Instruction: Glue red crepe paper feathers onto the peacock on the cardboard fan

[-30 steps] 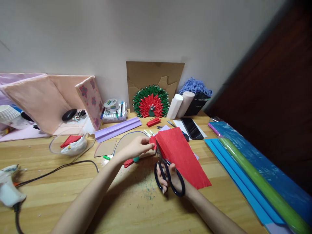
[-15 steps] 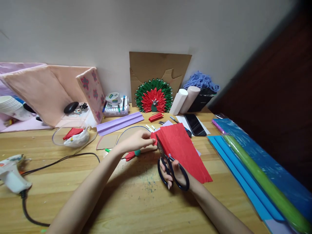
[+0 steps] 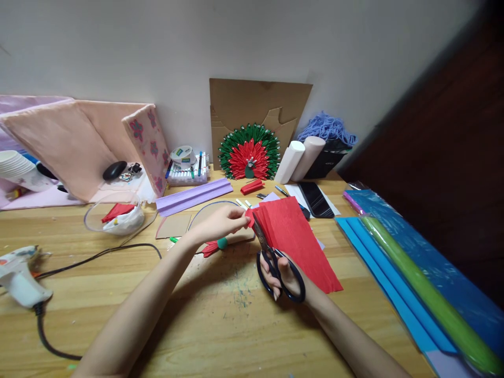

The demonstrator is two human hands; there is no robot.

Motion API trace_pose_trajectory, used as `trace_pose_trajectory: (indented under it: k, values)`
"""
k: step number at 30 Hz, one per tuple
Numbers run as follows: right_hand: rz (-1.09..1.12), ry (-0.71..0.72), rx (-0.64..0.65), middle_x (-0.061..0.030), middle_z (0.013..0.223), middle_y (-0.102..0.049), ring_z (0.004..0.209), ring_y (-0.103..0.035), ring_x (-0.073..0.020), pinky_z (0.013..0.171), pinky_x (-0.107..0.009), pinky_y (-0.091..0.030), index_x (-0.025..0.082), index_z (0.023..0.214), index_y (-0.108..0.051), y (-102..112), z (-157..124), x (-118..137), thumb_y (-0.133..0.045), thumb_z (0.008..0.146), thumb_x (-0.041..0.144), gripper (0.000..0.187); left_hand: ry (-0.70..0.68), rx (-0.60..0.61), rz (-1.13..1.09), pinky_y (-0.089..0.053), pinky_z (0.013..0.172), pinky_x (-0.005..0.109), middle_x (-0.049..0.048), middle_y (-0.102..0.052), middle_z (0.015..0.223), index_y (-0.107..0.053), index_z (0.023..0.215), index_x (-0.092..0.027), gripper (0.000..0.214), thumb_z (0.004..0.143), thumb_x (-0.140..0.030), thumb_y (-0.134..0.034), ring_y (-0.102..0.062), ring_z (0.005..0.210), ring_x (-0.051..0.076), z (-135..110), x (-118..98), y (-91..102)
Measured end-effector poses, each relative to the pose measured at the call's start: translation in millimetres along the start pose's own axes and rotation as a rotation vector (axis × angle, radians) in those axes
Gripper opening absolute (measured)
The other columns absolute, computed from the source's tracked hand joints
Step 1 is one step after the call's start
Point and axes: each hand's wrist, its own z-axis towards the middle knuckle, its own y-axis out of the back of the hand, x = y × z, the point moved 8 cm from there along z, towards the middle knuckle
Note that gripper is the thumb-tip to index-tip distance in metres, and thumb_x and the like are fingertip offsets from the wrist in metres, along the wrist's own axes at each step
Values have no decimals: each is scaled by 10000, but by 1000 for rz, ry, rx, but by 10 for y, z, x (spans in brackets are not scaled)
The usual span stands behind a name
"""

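My left hand pinches the left edge of a folded red crepe paper sheet. In my right hand is a pair of scissors with black handles, fingers through the loops. The blades point up and away from me and lie at the paper's left edge, close to my left fingertips. Below my left hand sits a small red paper piece with a green round part, beside a cardboard piece outlined in blue.
A red and green paper peacock leans against a cardboard sheet at the back. A glue gun with its cord lies left. Blue paper sheets and a green roll lie right, with a phone farther back.
The scissor blades have closed a little at the paper's left edge, and the handles have shifted slightly. My left hand still holds the edge. The whole view has tilted slightly.
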Motion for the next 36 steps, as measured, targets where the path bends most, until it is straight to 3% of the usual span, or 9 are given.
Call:
trace_pose_trajectory:
  k: [6, 12, 27, 32, 36]
  values:
    - [172, -27, -39, 94, 368, -409, 248, -399, -61, 269, -168, -374, 184, 665, -407, -19, 38, -136, -417, 465, 864, 709, -43, -34, -8, -281, 533, 215, -38, -409, 599, -448, 631, -153, 242, 806, -317, -417, -367, 569, 87, 9, -57, -52]
    - [229, -12, -14, 87, 374, -428, 249, -412, -69, 273, -186, -391, 179, 672, -428, -87, 51, -86, -442, 442, 862, 721, -14, -56, -39, -291, 533, 221, -35, -399, 607, -434, 643, -158, 251, 814, -338, -405, -365, 565, 88, 17, -27, -88]
    - [156, 40, -63, 98, 371, -402, 243, -380, -48, 268, -147, -354, 176, 665, -433, -43, 4, -4, -474, 530, 816, 655, -28, -94, 29, -296, 547, 228, -38, -408, 573, -419, 598, -162, 222, 792, -267, -396, -383, 555, 92, 27, -30, 3]
    - [228, 27, -7, 93, 386, -430, 248, -396, -49, 279, -148, -374, 173, 683, -445, -18, 28, -96, -508, 540, 787, 634, -32, -122, 61, -293, 560, 225, -36, -403, 596, -395, 592, -165, 189, 768, -232, -380, -377, 581, 96, 21, -62, 35]
    - [329, -12, 113, 81, 385, -448, 267, -441, -73, 292, -175, -412, 181, 680, -431, -84, 67, -141, -460, 495, 833, 679, -38, -116, 90, -277, 550, 220, -32, -384, 613, -373, 589, -165, 179, 759, -221, -383, -355, 591, 94, 24, -92, 17]
